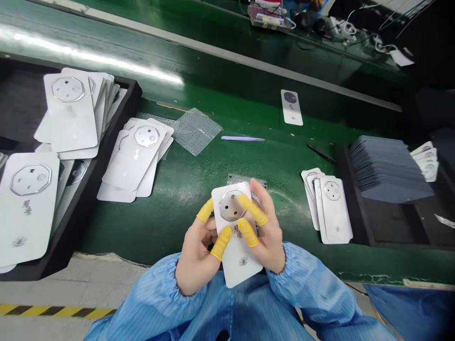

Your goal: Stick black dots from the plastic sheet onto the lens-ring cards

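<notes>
A white phone back cover (232, 265) with an octagonal camera ring and dark printed characters is tilted up in front of me. My left hand (204, 246), yellow cots on thumb and index finger, grips its left edge with the thumb on the face. My right hand (265, 232) is at the cover's right side, also with yellow cots. Its thumb presses the face just below the camera ring and its slightly blurred index finger lies over the ring; another finger sticks up. The remaining right fingers are hidden. Under the cover a clear plastic sheet (245, 178) pokes out.
Stacked white covers (133, 163) lie left, beside a black tray (76, 222) of more covers. Bubble-wrap (197, 131), purple tweezers (242, 138) and a single cover (292, 108) lie ahead. Right are more covers (336, 213), a black tool (321, 154) and a tray (389, 225) with grey sheets (387, 166).
</notes>
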